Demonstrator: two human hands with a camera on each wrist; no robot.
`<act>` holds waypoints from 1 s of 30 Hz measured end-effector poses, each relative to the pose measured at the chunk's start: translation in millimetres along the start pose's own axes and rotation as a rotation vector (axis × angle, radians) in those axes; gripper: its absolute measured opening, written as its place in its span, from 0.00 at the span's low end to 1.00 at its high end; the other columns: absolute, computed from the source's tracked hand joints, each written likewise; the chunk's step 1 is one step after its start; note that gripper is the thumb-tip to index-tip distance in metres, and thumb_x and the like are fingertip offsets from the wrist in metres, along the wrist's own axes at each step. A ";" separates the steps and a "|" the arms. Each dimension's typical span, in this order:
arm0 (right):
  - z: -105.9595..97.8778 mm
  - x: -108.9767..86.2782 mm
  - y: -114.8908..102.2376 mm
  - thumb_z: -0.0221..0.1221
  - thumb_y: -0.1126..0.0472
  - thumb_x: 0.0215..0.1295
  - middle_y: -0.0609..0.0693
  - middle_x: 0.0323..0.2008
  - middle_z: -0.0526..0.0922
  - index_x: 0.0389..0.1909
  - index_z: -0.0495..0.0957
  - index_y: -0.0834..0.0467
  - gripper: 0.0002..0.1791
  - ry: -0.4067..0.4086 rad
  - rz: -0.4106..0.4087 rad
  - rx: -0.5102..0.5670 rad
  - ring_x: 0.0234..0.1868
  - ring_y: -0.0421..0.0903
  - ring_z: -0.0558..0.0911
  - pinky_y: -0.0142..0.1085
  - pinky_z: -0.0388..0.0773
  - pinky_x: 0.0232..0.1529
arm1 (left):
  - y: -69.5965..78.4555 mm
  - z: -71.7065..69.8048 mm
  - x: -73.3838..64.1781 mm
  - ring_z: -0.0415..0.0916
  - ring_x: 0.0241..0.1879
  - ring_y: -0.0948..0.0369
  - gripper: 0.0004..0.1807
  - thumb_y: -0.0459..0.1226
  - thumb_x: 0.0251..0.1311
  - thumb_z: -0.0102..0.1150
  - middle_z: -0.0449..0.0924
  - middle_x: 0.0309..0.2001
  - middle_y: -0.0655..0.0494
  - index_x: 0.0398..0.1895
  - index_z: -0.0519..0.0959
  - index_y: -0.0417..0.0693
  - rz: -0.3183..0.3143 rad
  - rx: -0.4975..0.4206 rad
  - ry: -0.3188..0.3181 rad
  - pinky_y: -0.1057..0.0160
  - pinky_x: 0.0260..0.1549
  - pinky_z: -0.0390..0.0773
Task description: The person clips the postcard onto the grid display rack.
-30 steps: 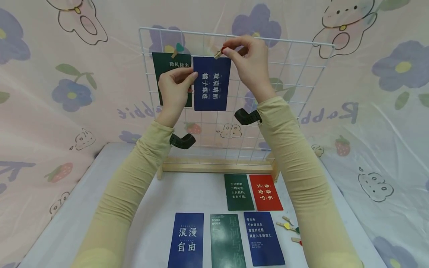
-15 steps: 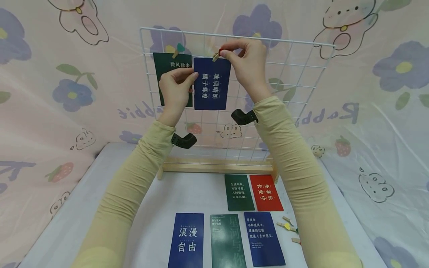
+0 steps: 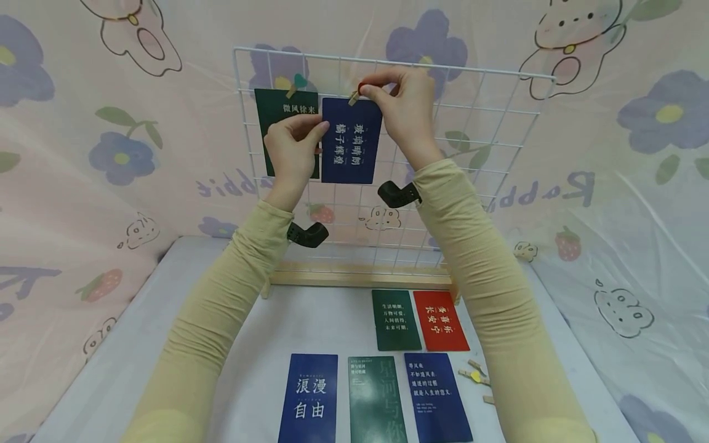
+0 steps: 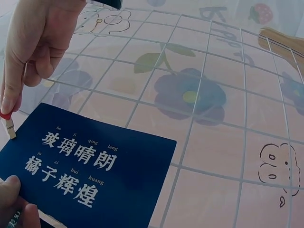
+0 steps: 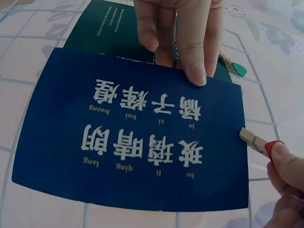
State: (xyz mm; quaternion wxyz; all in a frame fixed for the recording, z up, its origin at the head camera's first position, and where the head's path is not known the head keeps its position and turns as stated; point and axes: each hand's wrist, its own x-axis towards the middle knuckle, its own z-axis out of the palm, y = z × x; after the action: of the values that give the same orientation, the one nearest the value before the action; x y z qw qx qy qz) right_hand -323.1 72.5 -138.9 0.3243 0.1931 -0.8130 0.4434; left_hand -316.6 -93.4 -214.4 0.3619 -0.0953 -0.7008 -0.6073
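A blue card [image 3: 350, 144] with white characters is held against the white wire grid [image 3: 471, 111]. My left hand [image 3: 292, 144] pinches its left edge, thumb in front. At the card's top edge, my right hand [image 3: 407, 111] pinches the red end of a small wooden clothespin [image 5: 254, 141]; the pin's tip is right at the card's edge in the right wrist view. Just left, a green card [image 3: 277, 138] hangs from the grid by a clothespin with a green heart [image 3: 300, 82], partly hidden behind my left hand.
On the white table [image 3: 244, 351] lie a green card [image 3: 396, 320], a red card [image 3: 441, 320], a blue card [image 3: 308, 394], a long green card [image 3: 376, 400] and another blue card [image 3: 437, 397]. Several clothespins [image 3: 475, 375] lie near my right sleeve. The grid stands in a wooden base [image 3: 360, 280].
My right hand has moved slightly left and a little down along the card's top edge with the clothespin. My left hand keeps its grip on the blue card.
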 end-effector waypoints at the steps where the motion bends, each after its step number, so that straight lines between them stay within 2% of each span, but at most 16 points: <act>1: 0.1 -0.1 -0.2 0.66 0.55 0.59 0.43 0.35 0.86 0.36 0.88 0.53 0.08 0.003 -0.001 0.006 0.17 0.39 0.66 0.32 0.60 0.19 | 0.2 0.1 -0.5 0.79 0.27 0.58 0.11 0.37 0.57 0.66 0.85 0.35 0.52 0.41 0.86 0.42 0.000 -0.001 0.000 0.68 0.27 0.81; 9: -2.3 -0.5 -1.2 0.66 0.57 0.60 0.46 0.35 0.85 0.36 0.87 0.56 0.07 0.043 -0.045 0.064 0.19 0.39 0.67 0.32 0.60 0.21 | 2.2 -1.3 -2.3 0.79 0.28 0.58 0.12 0.39 0.56 0.67 0.85 0.36 0.50 0.41 0.86 0.42 -0.007 -0.047 -0.014 0.69 0.26 0.80; 16: -4.6 -0.4 -1.9 0.66 0.57 0.60 0.46 0.34 0.86 0.36 0.88 0.56 0.08 0.035 -0.044 0.061 0.19 0.40 0.68 0.32 0.60 0.20 | 1.3 -3.4 -2.6 0.77 0.31 0.60 0.13 0.39 0.58 0.65 0.85 0.36 0.52 0.44 0.85 0.42 -0.069 -0.075 -0.047 0.69 0.26 0.78; 23: -3.6 2.4 -0.6 0.65 0.56 0.60 0.46 0.34 0.85 0.36 0.88 0.55 0.08 0.033 -0.020 0.021 0.20 0.39 0.69 0.31 0.60 0.21 | 1.3 0.2 -0.2 0.79 0.30 0.60 0.12 0.38 0.58 0.65 0.85 0.36 0.51 0.43 0.85 0.41 -0.054 -0.063 -0.026 0.69 0.23 0.78; 30: -1.0 3.7 -0.1 0.66 0.56 0.60 0.45 0.35 0.85 0.36 0.88 0.55 0.08 0.028 -0.007 0.011 0.21 0.40 0.69 0.31 0.60 0.21 | 1.4 2.5 0.6 0.78 0.25 0.58 0.11 0.39 0.58 0.65 0.85 0.34 0.52 0.41 0.86 0.44 -0.010 0.009 0.015 0.72 0.19 0.76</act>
State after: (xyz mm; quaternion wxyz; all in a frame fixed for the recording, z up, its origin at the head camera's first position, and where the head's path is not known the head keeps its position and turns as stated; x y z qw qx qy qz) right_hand -325.2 73.2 -135.8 0.3360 0.1913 -0.8054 0.4493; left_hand -317.3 -91.0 -212.9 0.3644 -0.0858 -0.7012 -0.6068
